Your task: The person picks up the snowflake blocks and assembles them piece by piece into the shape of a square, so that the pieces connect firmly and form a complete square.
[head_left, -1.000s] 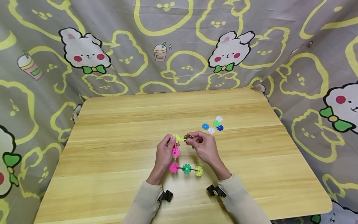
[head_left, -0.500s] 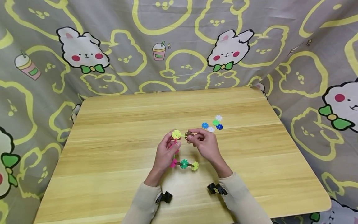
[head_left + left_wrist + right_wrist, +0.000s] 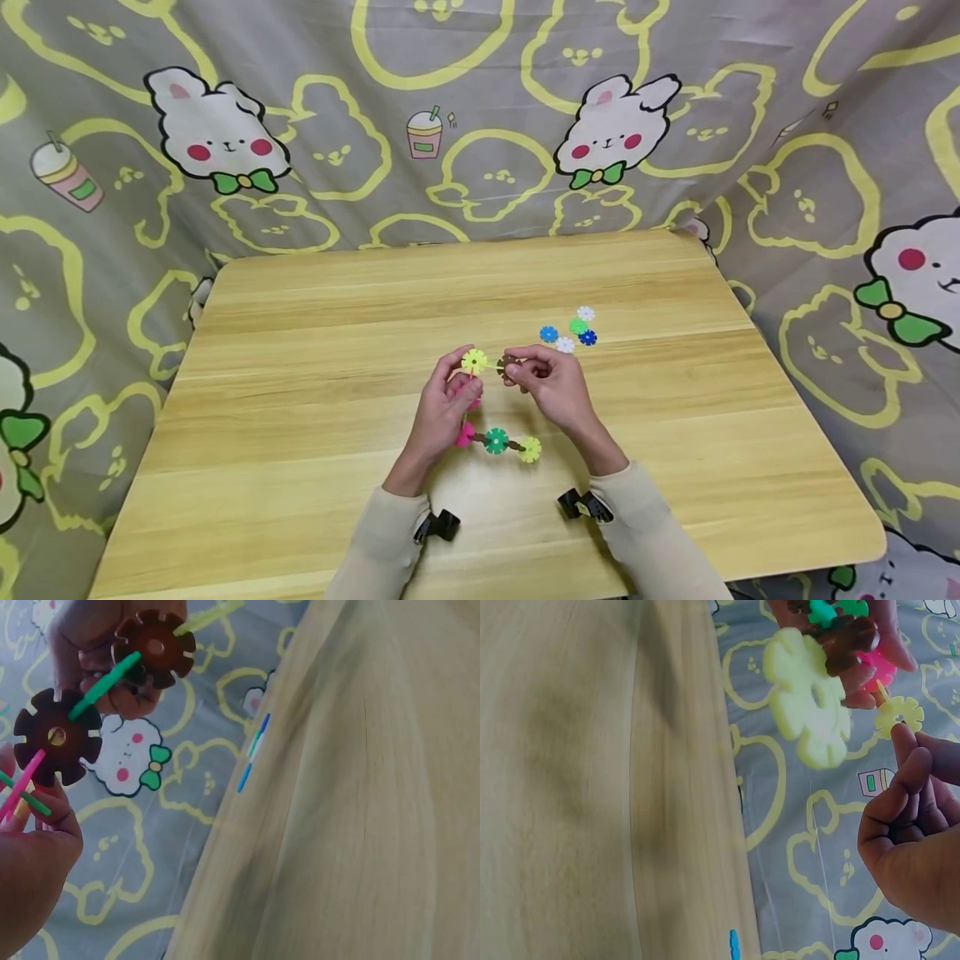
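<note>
A chain of interlocking plastic snowflake discs hangs between the hands above the table. My left hand (image 3: 442, 408) grips it near the top yellow disc (image 3: 474, 361), thumb over a mostly hidden pink disc. My right hand (image 3: 555, 387) pinches a brown disc (image 3: 505, 363), which a yellow disc seen edge-on links to that top yellow one. Lower down run a pink disc (image 3: 465, 435), a green disc (image 3: 496, 441) and an end yellow disc (image 3: 529, 450). Two brown connecting discs, one being this brown disc (image 3: 56, 750), show face-on in the left wrist view.
Loose discs lie beyond the right hand: a blue one (image 3: 549, 334), a light green one (image 3: 579, 326), a dark blue one (image 3: 588, 337) and two white ones, the nearer white disc (image 3: 565, 344) among them. A patterned curtain (image 3: 315, 150) surrounds the wooden table (image 3: 300, 400).
The left thumb has slid down from the top yellow disc to the pink one, uncovering the yellow face. The chain's lower row has tilted and risen slightly. The right hand still pinches the brown disc.
</note>
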Action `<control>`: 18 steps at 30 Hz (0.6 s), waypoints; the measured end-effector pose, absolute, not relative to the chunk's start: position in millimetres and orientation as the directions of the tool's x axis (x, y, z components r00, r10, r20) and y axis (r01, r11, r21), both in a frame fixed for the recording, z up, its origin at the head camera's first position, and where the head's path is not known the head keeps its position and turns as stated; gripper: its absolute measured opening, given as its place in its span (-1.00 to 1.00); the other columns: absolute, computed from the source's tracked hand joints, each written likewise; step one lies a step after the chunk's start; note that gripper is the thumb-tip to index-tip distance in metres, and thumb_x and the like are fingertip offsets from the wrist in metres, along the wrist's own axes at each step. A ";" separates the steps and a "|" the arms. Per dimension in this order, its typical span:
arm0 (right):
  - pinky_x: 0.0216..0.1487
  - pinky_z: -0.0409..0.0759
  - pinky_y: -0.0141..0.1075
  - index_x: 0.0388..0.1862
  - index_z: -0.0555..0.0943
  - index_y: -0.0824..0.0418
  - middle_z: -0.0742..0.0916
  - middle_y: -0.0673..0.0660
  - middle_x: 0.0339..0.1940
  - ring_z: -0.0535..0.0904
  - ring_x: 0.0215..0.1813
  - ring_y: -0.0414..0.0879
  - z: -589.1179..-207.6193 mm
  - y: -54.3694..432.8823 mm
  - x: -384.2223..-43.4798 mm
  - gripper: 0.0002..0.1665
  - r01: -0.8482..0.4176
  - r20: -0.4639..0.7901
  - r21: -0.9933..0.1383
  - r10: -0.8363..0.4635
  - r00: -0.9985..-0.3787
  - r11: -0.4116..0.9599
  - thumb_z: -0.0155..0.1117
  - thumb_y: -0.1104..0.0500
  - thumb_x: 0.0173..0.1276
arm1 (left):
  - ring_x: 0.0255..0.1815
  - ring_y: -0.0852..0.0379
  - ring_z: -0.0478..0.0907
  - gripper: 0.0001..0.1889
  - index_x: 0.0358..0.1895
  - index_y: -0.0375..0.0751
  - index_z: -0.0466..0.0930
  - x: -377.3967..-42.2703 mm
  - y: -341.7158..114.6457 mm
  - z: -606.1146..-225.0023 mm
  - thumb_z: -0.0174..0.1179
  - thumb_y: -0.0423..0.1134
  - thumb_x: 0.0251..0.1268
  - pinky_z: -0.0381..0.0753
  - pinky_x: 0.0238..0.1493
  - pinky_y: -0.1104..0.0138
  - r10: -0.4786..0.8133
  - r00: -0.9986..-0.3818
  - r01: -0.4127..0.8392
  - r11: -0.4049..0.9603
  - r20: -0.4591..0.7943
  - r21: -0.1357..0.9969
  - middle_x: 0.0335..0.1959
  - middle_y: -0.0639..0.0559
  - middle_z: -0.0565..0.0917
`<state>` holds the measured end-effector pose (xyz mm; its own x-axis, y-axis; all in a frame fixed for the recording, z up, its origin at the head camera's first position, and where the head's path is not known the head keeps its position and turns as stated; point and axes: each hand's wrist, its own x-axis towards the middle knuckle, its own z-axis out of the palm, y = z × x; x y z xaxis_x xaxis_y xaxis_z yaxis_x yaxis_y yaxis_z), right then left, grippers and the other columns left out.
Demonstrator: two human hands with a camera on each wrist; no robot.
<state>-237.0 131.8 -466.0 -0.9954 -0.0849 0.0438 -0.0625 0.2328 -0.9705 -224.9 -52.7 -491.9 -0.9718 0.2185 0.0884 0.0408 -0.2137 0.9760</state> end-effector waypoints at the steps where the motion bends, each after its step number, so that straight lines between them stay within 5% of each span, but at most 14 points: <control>1: -0.42 0.61 -0.34 -0.05 0.67 0.29 0.75 0.27 -0.41 0.66 -0.45 -0.15 -465.8 131.9 -236.8 -0.75 -0.064 0.045 -0.970 -0.087 -0.995 0.236 0.31 0.31 0.28 | -0.30 0.25 0.48 -0.46 0.39 -0.32 0.19 -224.9 -52.7 -491.7 0.06 -0.49 0.37 0.53 -0.32 0.52 0.221 -0.971 0.045 -0.218 0.094 0.975 -0.24 0.04 0.47; 7: -0.45 0.57 -0.38 -0.06 0.69 0.26 0.75 0.25 -0.43 0.65 -0.47 -0.15 -464.3 132.2 -235.7 -0.75 -0.064 0.045 -0.968 -0.082 -0.996 0.244 0.33 0.27 0.28 | -0.30 0.30 0.46 -0.48 0.37 -0.40 0.15 -225.0 -52.4 -492.0 0.02 -0.50 0.39 0.49 -0.33 0.55 0.232 -0.965 0.065 -0.242 0.123 0.968 -0.08 0.00 0.39; 18: -0.32 0.65 -0.24 0.05 0.66 0.22 0.78 0.23 -0.34 0.65 -0.40 -0.13 -465.7 130.7 -234.2 -0.70 -0.053 0.024 -0.968 -0.117 -0.993 0.247 0.25 0.18 0.38 | -0.43 0.21 0.45 -0.44 0.41 -0.06 0.17 -224.3 -50.1 -487.3 0.04 -0.41 0.40 0.46 -0.43 0.49 0.259 -0.958 0.089 -0.137 0.122 0.987 0.00 -0.13 0.44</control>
<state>-234.2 130.7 -465.7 -0.9929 -0.1166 0.0245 -0.0529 0.2471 -0.9676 -224.3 -50.1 -487.3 -0.9582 0.2586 0.1219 0.0885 -0.1371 0.9866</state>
